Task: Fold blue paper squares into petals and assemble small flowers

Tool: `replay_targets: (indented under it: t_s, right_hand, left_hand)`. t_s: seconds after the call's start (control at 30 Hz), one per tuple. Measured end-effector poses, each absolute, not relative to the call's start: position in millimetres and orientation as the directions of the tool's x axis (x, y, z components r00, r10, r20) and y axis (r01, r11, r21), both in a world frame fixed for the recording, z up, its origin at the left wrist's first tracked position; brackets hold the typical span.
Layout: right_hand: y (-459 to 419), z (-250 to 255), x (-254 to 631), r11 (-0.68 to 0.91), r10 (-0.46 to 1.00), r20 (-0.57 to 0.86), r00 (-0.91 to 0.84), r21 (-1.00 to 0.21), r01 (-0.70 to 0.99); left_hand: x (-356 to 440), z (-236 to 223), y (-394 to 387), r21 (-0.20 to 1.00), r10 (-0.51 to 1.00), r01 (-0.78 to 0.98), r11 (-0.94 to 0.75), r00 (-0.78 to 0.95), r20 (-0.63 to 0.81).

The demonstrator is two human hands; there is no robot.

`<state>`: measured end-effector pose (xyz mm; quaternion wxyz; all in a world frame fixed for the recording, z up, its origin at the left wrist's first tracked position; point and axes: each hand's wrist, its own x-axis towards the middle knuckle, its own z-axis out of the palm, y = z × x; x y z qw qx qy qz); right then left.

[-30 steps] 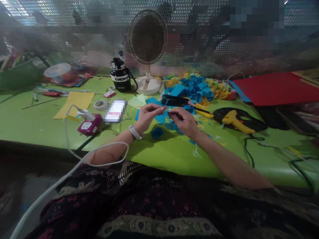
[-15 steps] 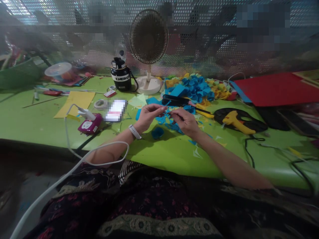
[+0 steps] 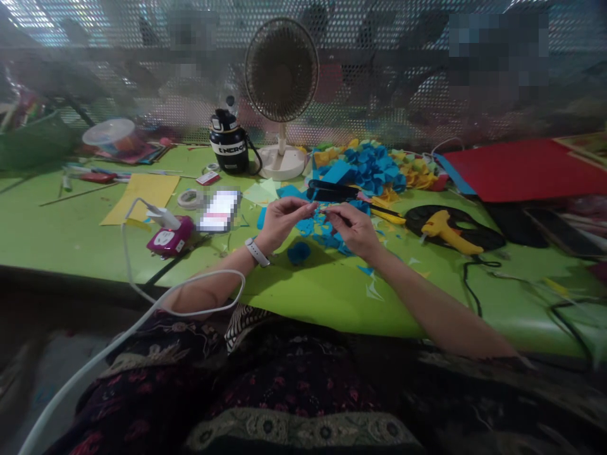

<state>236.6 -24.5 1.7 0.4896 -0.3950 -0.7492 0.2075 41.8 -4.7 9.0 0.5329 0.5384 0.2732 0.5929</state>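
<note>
My left hand [image 3: 286, 221] and my right hand [image 3: 351, 229] meet almost fingertip to fingertip above the green table [image 3: 303, 297]. Both are closed in a pinch, and whatever lies between the fingers is too small to name. Blue paper scraps [image 3: 332, 239] are spread under and behind the fingers. A small curled blue paper piece [image 3: 298, 253] rests on the table just below the gap between my hands. Behind my right hand lie black-handled scissors [image 3: 332, 189]. Further back is a heap of blue folded paper pieces [image 3: 379, 167], with yellow ones around it.
A yellow glue gun [image 3: 448, 232] rests on a black palette at right, near red sheets [image 3: 526, 167]. Left are a phone [image 3: 219, 210], a tape roll [image 3: 190, 198] and a purple adapter [image 3: 171, 238] with a white cable. A fan [image 3: 282, 69] and a black bottle [image 3: 229, 148] stand behind.
My right fingertips have shifted very slightly to the right, away from the left ones. My left hand stays nearly still, and the view has drifted a little.
</note>
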Motion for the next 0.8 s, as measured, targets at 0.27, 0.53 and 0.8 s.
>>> replay_targets:
  t_s: [0.27, 0.53, 0.8]
  right_hand:
    - [-32.2, 6.9, 233.9, 0.585, 0.807, 0.55, -0.213, -0.7, 0.41]
    - [-27.7, 2.7, 233.6, 0.585, 0.802, 0.569, -0.183, -0.683, 0.437]
    - [-28.8, 8.5, 235.9, 0.613, 0.782, 0.574, -0.242, -0.641, 0.462]
  left_hand:
    - [42.7, 9.1, -5.5, 0.906, 0.929, -0.319, -0.278, 0.152, 0.338]
    - [42.3, 2.5, -1.6, 0.892, 0.925, -0.364, -0.266, 0.162, 0.342]
    - [42.2, 8.3, -3.7, 0.915, 0.934, -0.317, -0.25, 0.171, 0.315]
